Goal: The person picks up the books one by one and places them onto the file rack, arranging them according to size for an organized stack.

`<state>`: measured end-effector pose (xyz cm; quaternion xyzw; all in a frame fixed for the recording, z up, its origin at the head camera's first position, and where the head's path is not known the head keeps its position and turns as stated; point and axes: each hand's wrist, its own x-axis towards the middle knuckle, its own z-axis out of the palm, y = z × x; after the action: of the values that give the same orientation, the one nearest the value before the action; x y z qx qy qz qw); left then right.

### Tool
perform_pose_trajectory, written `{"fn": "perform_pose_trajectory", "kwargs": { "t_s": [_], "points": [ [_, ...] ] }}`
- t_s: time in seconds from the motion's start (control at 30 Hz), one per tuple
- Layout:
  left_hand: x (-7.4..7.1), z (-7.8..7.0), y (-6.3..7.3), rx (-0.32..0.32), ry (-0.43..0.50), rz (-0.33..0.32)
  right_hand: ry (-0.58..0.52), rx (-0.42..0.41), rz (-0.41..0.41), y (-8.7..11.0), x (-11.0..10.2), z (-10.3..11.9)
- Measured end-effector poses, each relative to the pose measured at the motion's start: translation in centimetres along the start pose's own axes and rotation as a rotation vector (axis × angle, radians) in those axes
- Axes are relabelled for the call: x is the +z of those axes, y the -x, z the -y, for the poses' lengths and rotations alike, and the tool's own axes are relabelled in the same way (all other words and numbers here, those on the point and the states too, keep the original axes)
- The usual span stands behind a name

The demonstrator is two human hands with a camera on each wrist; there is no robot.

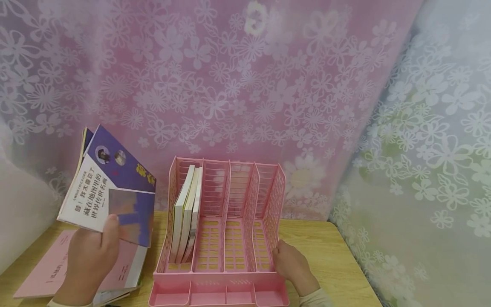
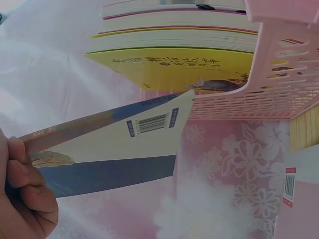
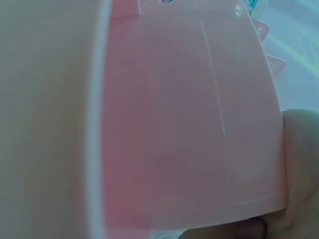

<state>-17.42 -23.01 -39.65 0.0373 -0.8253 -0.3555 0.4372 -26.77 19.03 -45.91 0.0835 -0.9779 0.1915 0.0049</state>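
One purple-and-white book [image 1: 103,175] juts from gripping left fingers [image 2: 41,199].

Purple-and-white book [image 1: 90,170], front cover: "藏在地图里的世界传世名画". Yellow book [image 2: 144,67], cover: "希腊神话故事". Barcode [image 2: 153,123] on the purple-and-white book's back: digits illegible. Pink book [image 1: 42,277], cover: lettering too small to read reliably.

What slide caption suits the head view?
Left grip holds a book; right grip holds the side of the pink rack.
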Motion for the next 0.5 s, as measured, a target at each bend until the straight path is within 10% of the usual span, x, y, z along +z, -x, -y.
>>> {"fn": "perform_pose_trajectory", "kwargs": {
  "t_s": [0.23, 0.5],
  "points": [
    [-0.3, -0.7, 0.3, -0.071, 0.065, -0.030, 0.003, 0.002, 0.000, 0.0, 0.0, -0.1],
    [-0.3, -1.4, 0.4, 0.073, 0.303, -0.150, 0.002, -0.007, -0.007, 0.0, 0.1, -0.2]
  ]
}}
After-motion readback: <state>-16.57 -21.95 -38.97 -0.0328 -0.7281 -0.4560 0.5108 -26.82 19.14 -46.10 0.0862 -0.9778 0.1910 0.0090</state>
